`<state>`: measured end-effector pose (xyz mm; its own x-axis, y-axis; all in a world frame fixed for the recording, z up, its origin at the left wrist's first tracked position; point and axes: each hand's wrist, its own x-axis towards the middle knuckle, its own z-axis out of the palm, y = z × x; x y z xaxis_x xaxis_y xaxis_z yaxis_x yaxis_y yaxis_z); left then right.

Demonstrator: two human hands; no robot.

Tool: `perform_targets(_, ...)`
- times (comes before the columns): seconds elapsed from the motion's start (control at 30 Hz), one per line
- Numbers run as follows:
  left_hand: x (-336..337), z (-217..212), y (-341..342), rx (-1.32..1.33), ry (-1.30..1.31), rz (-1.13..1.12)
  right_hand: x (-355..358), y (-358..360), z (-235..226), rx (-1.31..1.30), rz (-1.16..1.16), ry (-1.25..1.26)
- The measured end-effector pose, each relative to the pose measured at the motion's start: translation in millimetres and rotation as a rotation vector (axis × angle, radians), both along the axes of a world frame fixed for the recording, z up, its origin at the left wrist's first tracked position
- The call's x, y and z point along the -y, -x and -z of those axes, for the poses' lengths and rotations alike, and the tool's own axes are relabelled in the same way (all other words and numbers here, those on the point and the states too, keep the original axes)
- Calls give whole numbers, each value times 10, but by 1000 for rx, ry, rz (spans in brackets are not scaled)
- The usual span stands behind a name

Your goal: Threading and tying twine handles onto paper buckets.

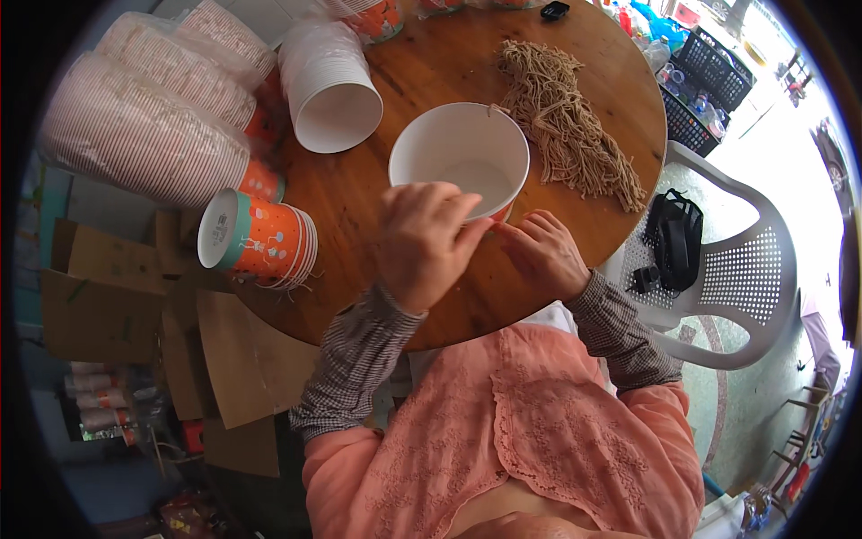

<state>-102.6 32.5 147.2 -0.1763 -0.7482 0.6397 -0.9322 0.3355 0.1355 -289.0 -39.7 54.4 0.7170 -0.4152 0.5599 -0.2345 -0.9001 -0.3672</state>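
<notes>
A large white-lined paper bucket (453,135) stands upright on the round wooden table, its orange outside showing at the near right. A short bit of cord hangs at its far rim. My left hand (426,238), slightly blurred, is over the bucket's near rim, fingers bent and thumb pointing right. My right hand (548,253) is just right of it with fingertips pinched, meeting the left thumb at the near rim. Whatever the fingertips hold is too small to make out. A bundle of beige cords (570,121) lies beyond my right hand.
Left on the table (359,234) lie a small stack of orange buckets (269,238) with cords, a bagged stack of white buckets (337,108) and long wrapped stacks (148,135). Cardboard boxes (108,296) are at the left. A white plastic chair (763,269) holding a black bag (675,238) stands right.
</notes>
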Motion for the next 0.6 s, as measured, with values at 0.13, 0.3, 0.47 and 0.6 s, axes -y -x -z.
perform_targets(0.13, -13, 109, 65, 163, -69, -91, -50, -110, 23, 72, -58, 28)
perform_targets(0.3, -278, -69, -576, -323, 64, -162, -70, 29, -71, 298, -51, -55)
perform_targets(0.47, -1112, -82, -1764, -1330, 256, -155, -24, 69, -49, 324, -4, -98)
perform_targets(0.6, -1584, 207, -2495, -1657, 267, -145, -47, -33, -48, 331, -51, -128)
